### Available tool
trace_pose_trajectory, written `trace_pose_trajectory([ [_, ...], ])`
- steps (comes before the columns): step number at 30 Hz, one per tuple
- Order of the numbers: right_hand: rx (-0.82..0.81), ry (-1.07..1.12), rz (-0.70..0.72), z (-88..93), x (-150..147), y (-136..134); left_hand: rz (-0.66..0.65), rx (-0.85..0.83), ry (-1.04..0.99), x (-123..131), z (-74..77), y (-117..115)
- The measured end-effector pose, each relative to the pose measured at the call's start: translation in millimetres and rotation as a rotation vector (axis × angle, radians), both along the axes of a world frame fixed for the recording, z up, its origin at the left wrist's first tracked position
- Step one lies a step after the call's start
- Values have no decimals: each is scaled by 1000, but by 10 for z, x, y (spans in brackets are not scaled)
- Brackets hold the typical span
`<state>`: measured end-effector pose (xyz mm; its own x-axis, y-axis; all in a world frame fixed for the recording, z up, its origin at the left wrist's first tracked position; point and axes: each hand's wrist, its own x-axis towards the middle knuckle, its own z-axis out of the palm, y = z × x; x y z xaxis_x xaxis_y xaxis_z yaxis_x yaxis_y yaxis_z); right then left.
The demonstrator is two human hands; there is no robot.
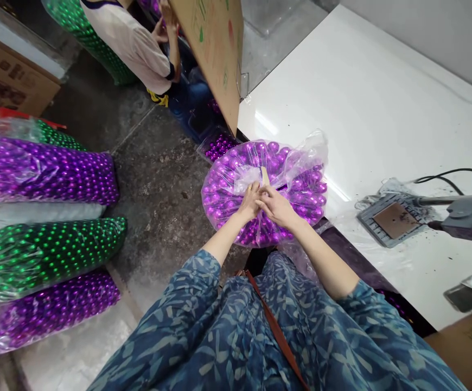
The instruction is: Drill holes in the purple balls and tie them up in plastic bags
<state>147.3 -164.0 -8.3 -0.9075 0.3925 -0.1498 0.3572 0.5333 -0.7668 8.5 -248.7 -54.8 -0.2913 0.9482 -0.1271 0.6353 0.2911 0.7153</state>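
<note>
In front of me stands a big clear plastic bag (219, 203) full of shiny purple balls, its top gathered into folds at the centre. My left hand (250, 201) is closed on the gathered neck. Close against it, my right hand (275, 205) grips the same spot, and the fingers of both hands meet there. A pale, narrow strip (265, 176) sticks up just beyond my fingers; what it is I cannot make out. Loose plastic from the bag's mouth (307, 157) flops toward the table on the right.
A white table (366, 98) runs along the right, bearing a grey power tool (467, 217) and a smudged pad (394, 220). Filled bags of purple balls (49, 168) and green balls (57, 252) lie at left. A cardboard box (219, 60) stands ahead beside another person (134, 49).
</note>
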Motion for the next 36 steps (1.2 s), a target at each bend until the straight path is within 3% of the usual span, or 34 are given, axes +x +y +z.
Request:
trace_pose_trajectory([
  [4, 60, 22, 30, -111, -100, 219, 36, 41, -126, -1, 35, 6],
  [8, 136, -13, 13, -267, 38, 315, 311, 83, -376, -18, 8, -4],
  [10, 162, -29, -15, -295, 152, 269, 373, 113, -450, -44, -13, -4],
  [14, 183, -56, -85, -211, 215, 162, 227, 155, -380, -129, 1, -36],
  [18, 160, 22, -103, -111, -49, 262, 54, 118, -258, -214, 67, -74],
  [22, 37, 49, 22, -240, -310, 496, 127, 99, -260, -243, 87, -29],
  [27, -48, 60, 125, -454, -267, 688, 211, 94, -227, -236, 40, 8],
  [33, -44, 128, 209, -486, -146, 751, 65, 167, 17, -284, -43, -65],
  [36, -12, 154, 256, -478, -144, 771, -76, 245, 257, -318, -113, -82],
])
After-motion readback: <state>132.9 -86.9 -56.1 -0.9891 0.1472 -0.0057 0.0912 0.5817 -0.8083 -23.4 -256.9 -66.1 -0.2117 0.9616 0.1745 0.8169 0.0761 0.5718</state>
